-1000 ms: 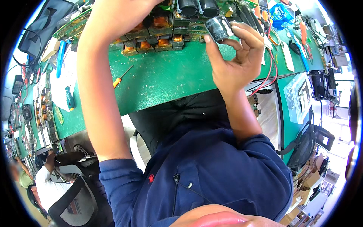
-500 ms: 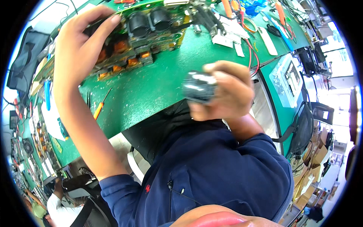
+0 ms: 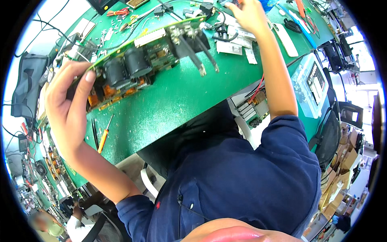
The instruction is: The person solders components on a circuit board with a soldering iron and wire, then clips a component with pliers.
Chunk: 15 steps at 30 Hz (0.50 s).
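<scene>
My left hand (image 3: 66, 107) is closed on the left end of a green circuit board (image 3: 157, 48), which stands tilted and carries black cylindrical capacitors (image 3: 137, 62), orange-wound coils (image 3: 95, 97) and long dark prongs (image 3: 192, 54) at its right. Near the far edge, my right hand (image 3: 248, 16) reaches to small items at the picture's top; its fingertips are bent around something too small to make out. An orange-handled screwdriver (image 3: 103, 140) and black tweezers (image 3: 95, 133) lie below the board, beside my left forearm.
Loose parts, cables (image 3: 60, 34) and white pieces (image 3: 229, 47) lie behind the board. A white bar (image 3: 285, 40), blue tool (image 3: 307, 41) and clear plastic box (image 3: 308, 86) are at right; more boards (image 3: 52, 161) at left. Co-workers (image 3: 76, 226) sit lower left.
My right hand has moved up and away to the far edge; the black cylinder it held is no longer visible. The board and my left hand have shifted down-left in the picture.
</scene>
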Tool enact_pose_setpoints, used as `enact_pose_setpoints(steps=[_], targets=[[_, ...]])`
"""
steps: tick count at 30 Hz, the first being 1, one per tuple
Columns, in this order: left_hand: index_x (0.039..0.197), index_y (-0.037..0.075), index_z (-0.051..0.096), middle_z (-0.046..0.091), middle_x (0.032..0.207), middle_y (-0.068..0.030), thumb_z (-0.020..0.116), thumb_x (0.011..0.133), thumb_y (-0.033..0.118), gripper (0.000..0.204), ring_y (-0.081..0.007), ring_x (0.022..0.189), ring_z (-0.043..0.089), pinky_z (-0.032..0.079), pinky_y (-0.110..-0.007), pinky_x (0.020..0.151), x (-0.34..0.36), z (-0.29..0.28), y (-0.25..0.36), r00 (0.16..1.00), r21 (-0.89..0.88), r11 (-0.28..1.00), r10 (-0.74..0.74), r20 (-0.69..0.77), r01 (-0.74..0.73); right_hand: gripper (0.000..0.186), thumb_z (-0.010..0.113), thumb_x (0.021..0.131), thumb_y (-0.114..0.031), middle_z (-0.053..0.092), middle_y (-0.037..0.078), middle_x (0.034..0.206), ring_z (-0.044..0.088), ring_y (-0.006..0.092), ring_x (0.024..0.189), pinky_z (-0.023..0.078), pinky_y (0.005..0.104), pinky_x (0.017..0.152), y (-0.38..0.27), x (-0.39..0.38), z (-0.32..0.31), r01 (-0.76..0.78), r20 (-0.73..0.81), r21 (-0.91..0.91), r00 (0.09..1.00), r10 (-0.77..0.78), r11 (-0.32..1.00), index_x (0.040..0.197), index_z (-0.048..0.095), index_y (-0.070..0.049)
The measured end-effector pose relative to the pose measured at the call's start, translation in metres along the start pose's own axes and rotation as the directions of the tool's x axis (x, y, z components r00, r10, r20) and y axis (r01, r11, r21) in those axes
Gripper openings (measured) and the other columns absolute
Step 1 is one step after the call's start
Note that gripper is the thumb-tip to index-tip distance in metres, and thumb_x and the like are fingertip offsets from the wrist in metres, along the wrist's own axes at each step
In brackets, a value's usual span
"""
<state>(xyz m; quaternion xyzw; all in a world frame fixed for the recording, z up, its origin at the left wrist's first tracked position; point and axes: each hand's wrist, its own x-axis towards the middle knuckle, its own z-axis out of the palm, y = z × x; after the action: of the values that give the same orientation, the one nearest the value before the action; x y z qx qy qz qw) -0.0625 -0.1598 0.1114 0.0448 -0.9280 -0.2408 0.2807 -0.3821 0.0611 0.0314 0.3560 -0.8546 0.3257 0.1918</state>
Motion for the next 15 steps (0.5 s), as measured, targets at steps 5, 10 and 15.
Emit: enact_pose_setpoints(steps=[5, 10, 15], targets=[[0.086, -0.006, 0.058, 0.051, 0.076, -0.006, 0.06, 0.083, 0.002, 0.009, -0.0123, 0.068, 0.045, 0.034, -0.023, 0.06, 0.002, 0.002, 0.006, 1.0, 0.054, 0.999, 0.005, 0.019, -0.006, 0.034, 0.066, 0.077, -0.02, 0.062, 0.023, 0.087, 0.06, 0.0394, 0.083, 0.049, 0.0437, 0.076, 0.007, 0.001, 0.016, -0.001, 0.102, -0.203, 0.994, 0.022, 0.979, 0.107, 0.062, -0.005], [0.085, -0.005, 0.059, 0.05, 0.073, -0.0057, 0.061, 0.082, 0.006, 0.011, -0.0119, 0.065, 0.044, 0.032, -0.023, 0.057, 0.001, 0.0, 0.01, 0.999, 0.078, 0.996, -0.034, 0.025, 0.032, 0.039, 0.066, 0.079, -0.021, 0.062, 0.021, 0.092, 0.06, 0.0352, 0.087, 0.049, 0.042, 0.076, -0.012, 0.001, 0.003, 0.094, 0.095, -0.19, 0.992, -0.077, 0.977, 0.111, 0.056, 0.0], [0.086, -0.005, 0.061, 0.05, 0.076, -0.0046, 0.061, 0.083, 0.005, 0.011, -0.0097, 0.064, 0.044, 0.03, -0.022, 0.055, 0.0, 0.002, 0.008, 0.998, 0.008, 0.998, -0.063, 0.004, 0.063, 0.026, 0.062, 0.076, -0.014, 0.064, 0.009, 0.095, 0.062, 0.0264, 0.091, 0.048, 0.036, 0.079, 0.01, 0.008, 0.026, 0.483, 0.301, -0.088, 0.847, -0.439, 0.871, 0.103, 0.066, -0.012]])
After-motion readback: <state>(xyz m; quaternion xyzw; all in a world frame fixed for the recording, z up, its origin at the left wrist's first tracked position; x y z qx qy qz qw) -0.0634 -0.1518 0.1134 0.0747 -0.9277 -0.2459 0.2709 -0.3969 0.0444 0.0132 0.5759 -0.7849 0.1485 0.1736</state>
